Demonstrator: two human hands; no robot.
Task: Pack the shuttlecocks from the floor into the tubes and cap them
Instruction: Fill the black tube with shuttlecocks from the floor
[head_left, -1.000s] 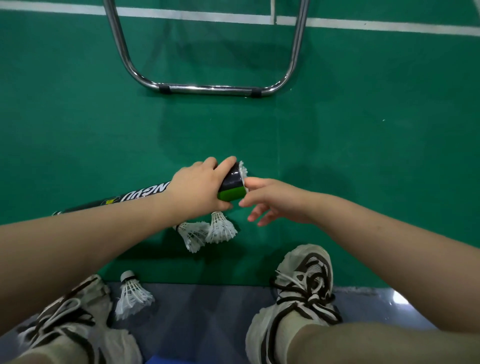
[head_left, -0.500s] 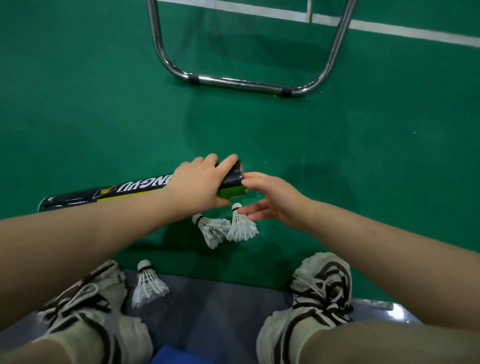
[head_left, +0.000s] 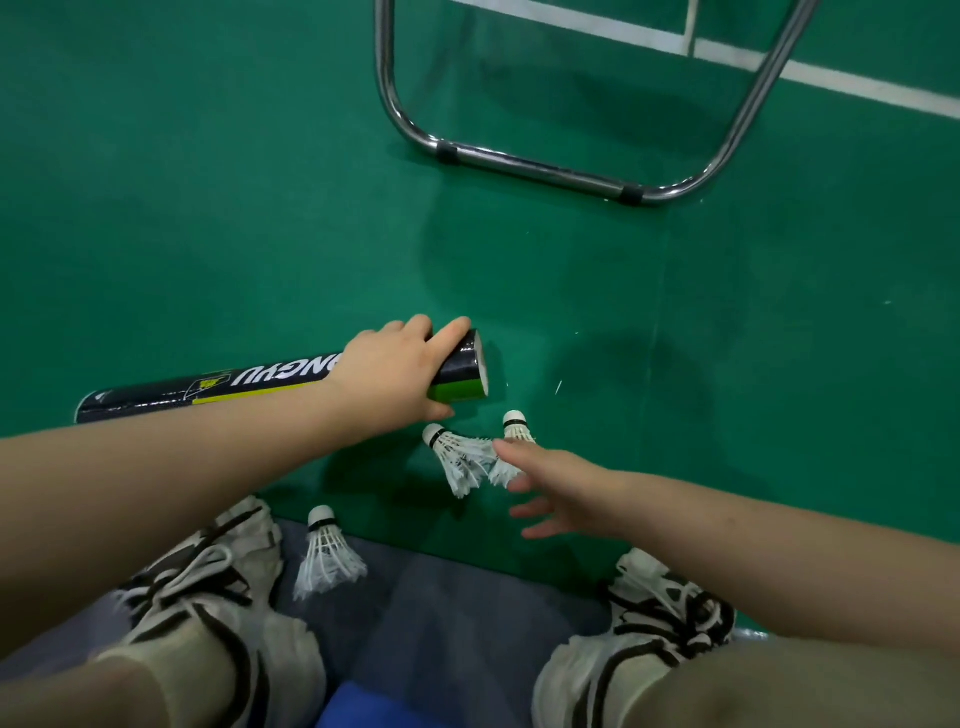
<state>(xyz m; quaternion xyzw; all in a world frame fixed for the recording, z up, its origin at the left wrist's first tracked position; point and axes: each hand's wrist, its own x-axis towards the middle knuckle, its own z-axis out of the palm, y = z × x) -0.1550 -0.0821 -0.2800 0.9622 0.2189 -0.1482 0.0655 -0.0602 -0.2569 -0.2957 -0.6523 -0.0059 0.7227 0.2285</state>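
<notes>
A long black and green tube (head_left: 208, 388) lies on the green floor, its open end pointing right. My left hand (head_left: 390, 375) grips the tube near that open end. Two white shuttlecocks lie just below it: one (head_left: 458, 456) with its cork up-left, and another (head_left: 515, 435) partly behind my right hand (head_left: 549, 486). That hand hovers with fingers spread, its fingertips at the feathers of the pair. A third shuttlecock (head_left: 327, 556) stands near my left shoe on the grey strip.
A chrome tubular chair leg frame (head_left: 540, 169) stands on the floor ahead. White court lines (head_left: 857, 85) run at the top right. My two shoes (head_left: 208, 613) (head_left: 660, 618) rest at the bottom, with a blue object (head_left: 363, 709) between them.
My right hand left the tube's mouth and dropped down toward the two shuttlecocks. The shuttlecock that stuck out of the tube a second ago no longer shows. The camera view shifted left.
</notes>
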